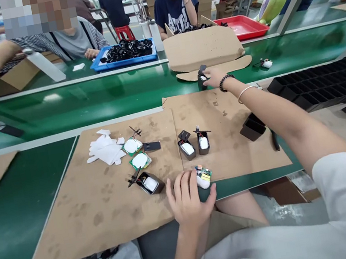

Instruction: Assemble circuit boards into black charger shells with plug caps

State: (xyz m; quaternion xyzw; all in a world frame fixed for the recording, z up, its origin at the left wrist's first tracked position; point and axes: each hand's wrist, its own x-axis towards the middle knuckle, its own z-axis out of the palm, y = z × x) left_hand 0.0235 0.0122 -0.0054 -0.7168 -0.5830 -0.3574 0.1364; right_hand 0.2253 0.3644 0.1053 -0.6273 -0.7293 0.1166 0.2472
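Observation:
My right hand [215,76] reaches across to the green belt, its fingers closed on a small black housing [203,83] with a white part inside. My left hand [188,196] rests at the near edge of the cardboard, fingers apart. Beside its fingertips and thumb lies a circuit board [204,176] with a white block. Two open black housings [187,149] with white parts and wires stand mid-cardboard, and another housing [151,183] lies tilted to the left. Farther left are two green boards [140,160] with white pads, next to a flat black piece [152,146].
White gloves [106,149] lie on the cardboard sheet [107,212]. An empty-looking black box [253,127] sits under my right forearm, near rows of black boxes [325,80]. Across the belt [103,97] are a blue tray [127,61] of black parts, a red tray [242,28] and co-workers.

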